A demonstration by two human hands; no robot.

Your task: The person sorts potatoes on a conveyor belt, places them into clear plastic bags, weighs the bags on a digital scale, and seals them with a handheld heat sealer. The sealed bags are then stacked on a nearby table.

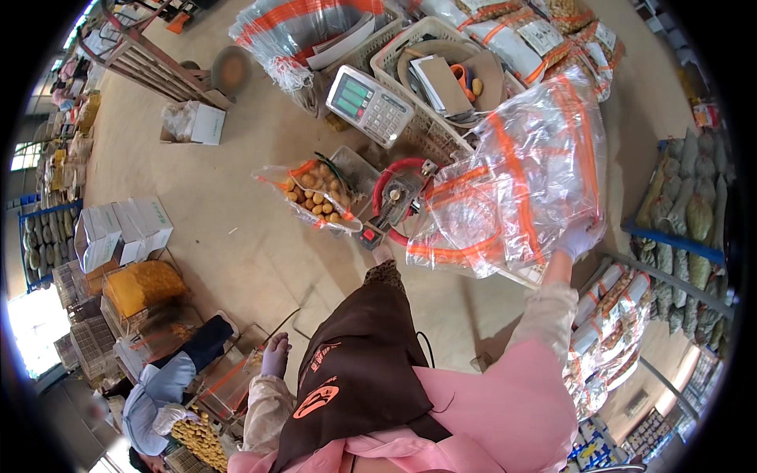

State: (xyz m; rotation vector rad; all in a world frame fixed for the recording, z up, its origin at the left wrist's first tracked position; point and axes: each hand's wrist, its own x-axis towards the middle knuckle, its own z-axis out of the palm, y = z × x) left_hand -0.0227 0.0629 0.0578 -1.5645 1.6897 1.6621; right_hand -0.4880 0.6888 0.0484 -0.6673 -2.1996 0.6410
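Observation:
My right hand, in a pale lilac glove, is closed on the edge of a large clear plastic bag with orange stripes. The bag spreads over a light-coloured crate and looks mostly flat. Lower left, my left hand hangs beside my brown apron, fingers apart and nothing in them. In front of me stands a digital scale display with a keypad. Near it, a clear bag of round brown produce rests by a metal tray. A red-framed device stands between that bag and the striped one.
A plastic basket holds a round tub with cardboard and orange-handled scissors. Filled bags lie at the far right. A white box and a trolley stand far left. Another person bends over produce at lower left.

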